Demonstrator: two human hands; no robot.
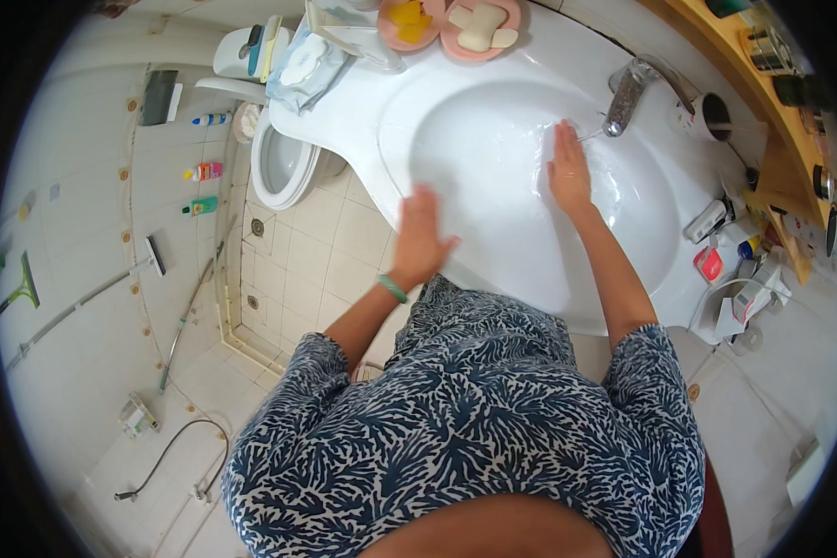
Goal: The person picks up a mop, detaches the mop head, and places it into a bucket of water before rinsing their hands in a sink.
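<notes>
A white washbasin [488, 202] lies before me, with a metal faucet [626, 96] at its upper right and water running from the spout. My right hand [570, 171] is over the bowl beside that stream, palm down and holding nothing, its fingers close together. Over the basin's left front edge is my left hand [422, 234], slightly blurred, its thumb apart from the fingers and nothing in it. A green bangle [393, 288] circles my left wrist. Water glistens on the bowl under the faucet.
Two pink dishes, one with yellow pieces [410, 22], one with pale soap bars [483, 28], stand behind the bowl near a wipes packet [307, 66]. A cup [710, 115] and small boxes [750, 300] are at the right, below a wooden shelf [746, 77]. At left is a toilet [282, 164].
</notes>
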